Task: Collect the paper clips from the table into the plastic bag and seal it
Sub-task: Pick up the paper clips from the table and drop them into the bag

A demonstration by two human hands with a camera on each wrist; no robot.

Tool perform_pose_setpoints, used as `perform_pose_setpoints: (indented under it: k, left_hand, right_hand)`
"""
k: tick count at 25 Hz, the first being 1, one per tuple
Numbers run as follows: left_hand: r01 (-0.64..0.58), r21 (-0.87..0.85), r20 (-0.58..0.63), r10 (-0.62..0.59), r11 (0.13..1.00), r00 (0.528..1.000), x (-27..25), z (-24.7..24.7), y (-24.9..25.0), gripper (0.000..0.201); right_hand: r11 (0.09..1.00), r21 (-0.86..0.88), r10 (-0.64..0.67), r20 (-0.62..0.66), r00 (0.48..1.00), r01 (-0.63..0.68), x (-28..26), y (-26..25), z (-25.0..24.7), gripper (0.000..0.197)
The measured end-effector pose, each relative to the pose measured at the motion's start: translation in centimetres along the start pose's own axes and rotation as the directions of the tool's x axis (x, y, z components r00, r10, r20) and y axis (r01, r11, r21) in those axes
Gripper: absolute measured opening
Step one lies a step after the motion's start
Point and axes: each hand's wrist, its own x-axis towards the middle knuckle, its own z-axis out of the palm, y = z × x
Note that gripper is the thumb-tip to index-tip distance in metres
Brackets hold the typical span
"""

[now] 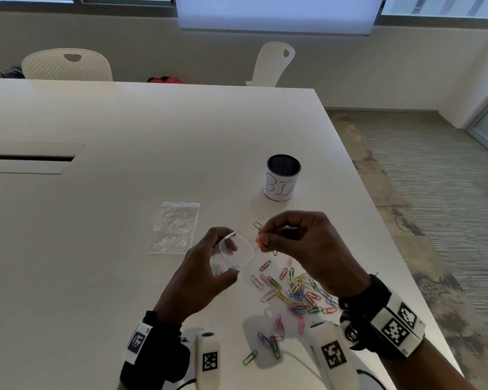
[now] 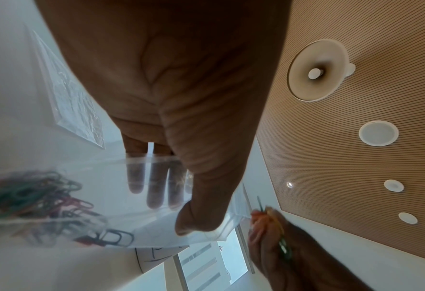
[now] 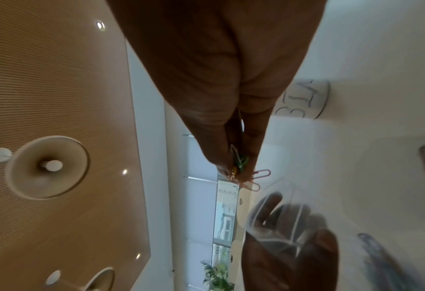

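Observation:
My left hand (image 1: 209, 263) holds a small clear plastic bag (image 1: 234, 254) above the table, thumb and fingers spreading its mouth wide. Several coloured clips lie in the bag's bottom (image 2: 32, 200). My right hand (image 1: 296, 243) pinches a bunch of paper clips (image 1: 261, 240) right at the bag's mouth; the right wrist view shows pink, green and yellow clips (image 3: 243, 173) between its fingertips. A loose pile of coloured paper clips (image 1: 296, 291) lies on the white table (image 1: 124, 122) under the right hand, and a few more clips (image 1: 268, 342) lie nearer me.
A second clear zip bag (image 1: 175, 228) lies flat on the table left of my hands. A mesh cup labelled BIN (image 1: 283, 177) stands behind the hands. The table's right edge (image 1: 378, 209) runs close to the clips. Two white chairs (image 1: 68, 66) stand at the far side.

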Motion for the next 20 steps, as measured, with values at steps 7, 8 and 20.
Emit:
perform_pose_setpoints:
  k: [7, 8, 20]
  left_hand:
    - [0.024, -0.033, 0.012, -0.023, 0.999, 1.000, -0.1, -0.3, 0.5, 0.058]
    - [0.024, -0.029, 0.011, -0.024, 0.999, 1.000, -0.1, -0.3, 0.4, 0.057]
    - [0.000, -0.033, -0.015, 0.000, 0.999, 1.000, 0.0, -0.4, -0.2, 0.054]
  right_hand:
    - [0.924, -0.350, -0.156, 0.022, 0.988, 0.154, 1.5, 0.3, 4.0, 0.011]
    - [0.907, -0.388, -0.166, 0.036, 0.986, 0.166, 1.6, 0.5, 4.2, 0.012]
    - [0.865, -0.475, -0.201, -0.037, 0.979, 0.160, 2.0, 1.2, 1.1, 0.011]
